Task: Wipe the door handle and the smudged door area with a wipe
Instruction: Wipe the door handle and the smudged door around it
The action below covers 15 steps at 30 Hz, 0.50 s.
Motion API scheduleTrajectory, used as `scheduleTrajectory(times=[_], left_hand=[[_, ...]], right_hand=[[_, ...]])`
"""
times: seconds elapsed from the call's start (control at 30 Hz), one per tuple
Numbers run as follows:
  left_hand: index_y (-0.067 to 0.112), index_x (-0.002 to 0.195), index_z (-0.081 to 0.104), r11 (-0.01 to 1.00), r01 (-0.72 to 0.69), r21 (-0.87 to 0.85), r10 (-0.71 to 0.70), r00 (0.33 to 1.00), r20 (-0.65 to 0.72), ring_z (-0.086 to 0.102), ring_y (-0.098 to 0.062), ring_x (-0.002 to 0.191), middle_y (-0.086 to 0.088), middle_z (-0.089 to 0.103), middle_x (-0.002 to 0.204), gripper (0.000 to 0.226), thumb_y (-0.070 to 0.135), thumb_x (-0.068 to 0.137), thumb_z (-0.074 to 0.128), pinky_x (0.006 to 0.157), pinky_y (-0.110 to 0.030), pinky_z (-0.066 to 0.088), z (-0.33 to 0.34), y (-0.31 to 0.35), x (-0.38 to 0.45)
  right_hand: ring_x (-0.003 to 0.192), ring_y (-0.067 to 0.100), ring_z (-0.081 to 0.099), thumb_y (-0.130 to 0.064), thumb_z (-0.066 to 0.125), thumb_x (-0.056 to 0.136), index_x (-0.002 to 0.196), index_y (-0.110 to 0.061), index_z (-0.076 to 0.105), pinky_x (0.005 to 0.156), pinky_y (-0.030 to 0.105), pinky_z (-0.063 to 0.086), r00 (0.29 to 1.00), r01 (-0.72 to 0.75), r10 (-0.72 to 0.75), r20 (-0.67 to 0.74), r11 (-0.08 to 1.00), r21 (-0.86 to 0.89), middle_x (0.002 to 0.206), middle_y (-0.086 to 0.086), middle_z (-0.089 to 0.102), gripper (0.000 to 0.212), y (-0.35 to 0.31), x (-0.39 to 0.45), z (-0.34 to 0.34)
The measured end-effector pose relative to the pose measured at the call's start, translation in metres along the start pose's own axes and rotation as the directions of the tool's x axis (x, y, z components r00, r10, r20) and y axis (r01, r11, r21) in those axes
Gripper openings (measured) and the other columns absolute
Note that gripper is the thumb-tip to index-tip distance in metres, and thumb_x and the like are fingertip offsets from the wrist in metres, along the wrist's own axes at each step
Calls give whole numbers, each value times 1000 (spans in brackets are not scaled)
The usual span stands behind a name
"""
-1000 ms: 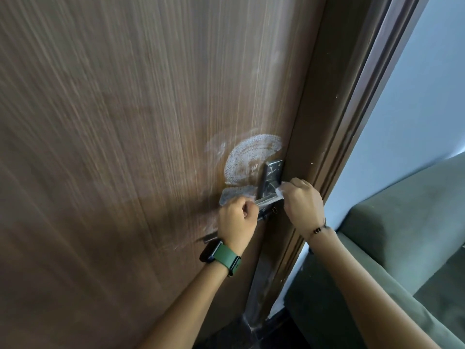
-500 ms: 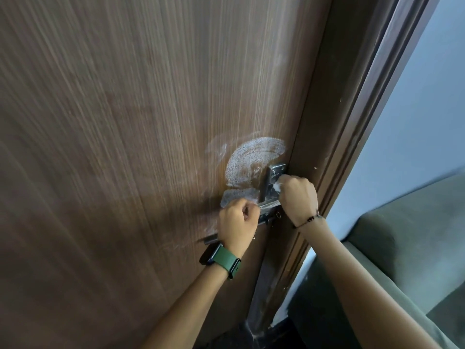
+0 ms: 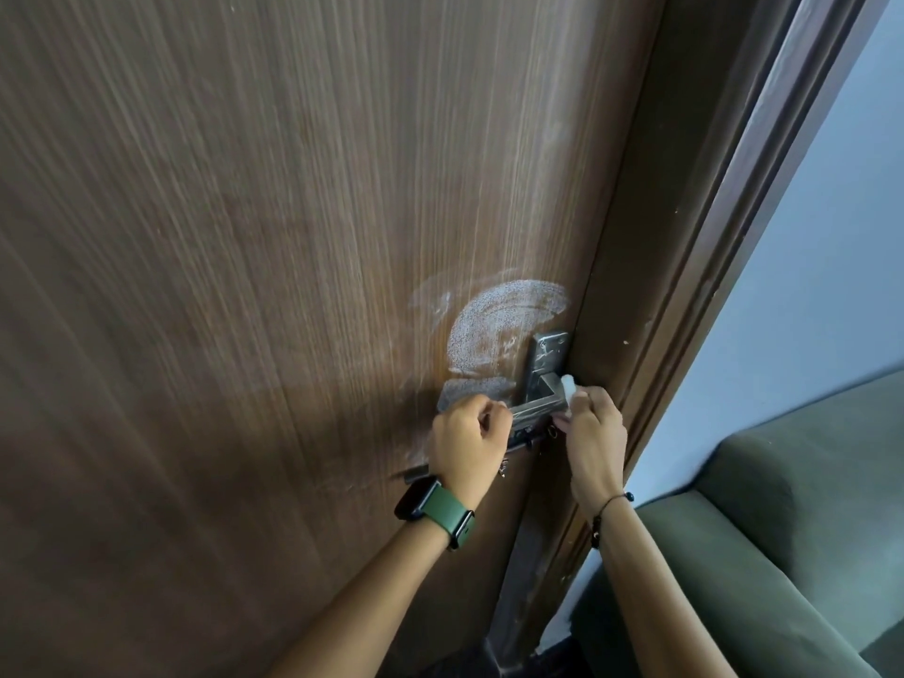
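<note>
Nearest the camera, two bare forearms reach up toward a brown wood-grain door. The left wrist wears a watch with a green strap, and the right wrist a thin dark cord bracelet. The left hand is clenched around the free end of the metal door handle, whose lever runs level across the door. The right hand grips a small white wipe and presses it against the lever's inner end, just below the handle's backplate; how much of the wipe lies folded inside the fingers is hard to tell. Above and left of the backplate, a chalky white smudge arcs across the wood. Beyond the door's edge stands the dark frame, then a pale blue wall and a green sofa at the lower right.
</note>
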<state>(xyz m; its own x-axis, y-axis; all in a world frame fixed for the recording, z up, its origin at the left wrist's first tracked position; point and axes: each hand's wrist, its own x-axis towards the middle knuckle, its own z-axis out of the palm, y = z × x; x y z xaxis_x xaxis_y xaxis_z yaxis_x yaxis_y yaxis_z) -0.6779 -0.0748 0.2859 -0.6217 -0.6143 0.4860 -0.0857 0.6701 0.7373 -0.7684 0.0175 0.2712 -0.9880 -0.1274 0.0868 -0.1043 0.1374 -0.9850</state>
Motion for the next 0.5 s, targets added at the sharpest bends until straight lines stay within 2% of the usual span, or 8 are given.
scheduleTrajectory(times=[0.1,0.2,0.27,0.33,0.37,0.4,0.47,0.5], left_hand=[[9,52,49,1000,-5,-5,5,1000,-1,39,-17,42,6,37,43,32,21,82,49,44,-27,30,0,2,3],[11,50,45,1000,7,-7,-7,1000,3,39,-17,42,7,34,41,33,26,80,45,45,-28,30,0,3,2],[7,51,47,1000,17,-18,-17,1000,-3,41,-20,42,0,39,43,35,26,79,46,44,-32,33,1,1,1],[7,50,47,1000,14,-24,-14,1000,-18,43,-23,42,-4,41,43,35,25,79,47,44,-33,35,1,1,1],[7,50,47,1000,9,-22,-10,1000,-24,44,-24,42,-5,41,43,35,25,79,47,44,-33,35,1,1,1],[7,50,47,1000,5,-20,-6,1000,-24,46,-26,43,-6,43,44,34,25,79,47,44,-33,36,1,1,1],[5,53,51,1000,-4,-20,4,1000,-14,51,-26,46,-8,51,47,33,25,80,47,46,-35,40,0,0,0],[5,55,53,1000,-11,-21,11,1000,-10,54,-26,48,-9,55,49,32,25,80,48,48,-37,43,-1,-1,-1]], right_hand=[[74,23,59,-19,36,98,100,-8,63,83,54,52,998,57,-57,6,996,-71,73,-4,58,29,-6,9,5],[80,30,63,-17,37,97,88,-8,61,82,53,52,998,59,-60,-20,997,-47,74,2,61,27,0,4,2],[81,25,67,-15,38,96,77,-15,60,81,44,55,998,38,-35,-49,998,51,80,6,67,29,9,-6,-3],[85,21,68,-13,37,97,78,-15,61,83,36,55,997,-48,61,-47,969,242,85,8,68,31,12,-11,1],[87,23,67,-10,36,97,82,-10,62,83,34,54,988,-135,153,-18,918,372,88,10,67,30,10,-8,5],[88,25,65,-8,35,97,89,-5,62,82,34,54,964,-245,261,42,824,512,90,12,65,27,7,-3,10],[94,28,61,-8,33,99,102,-2,58,82,36,50,884,-426,419,205,544,723,97,16,62,26,1,4,15],[100,29,57,-12,32,100,103,-2,56,86,37,47,839,-494,456,296,412,766,102,18,59,26,0,4,15]])
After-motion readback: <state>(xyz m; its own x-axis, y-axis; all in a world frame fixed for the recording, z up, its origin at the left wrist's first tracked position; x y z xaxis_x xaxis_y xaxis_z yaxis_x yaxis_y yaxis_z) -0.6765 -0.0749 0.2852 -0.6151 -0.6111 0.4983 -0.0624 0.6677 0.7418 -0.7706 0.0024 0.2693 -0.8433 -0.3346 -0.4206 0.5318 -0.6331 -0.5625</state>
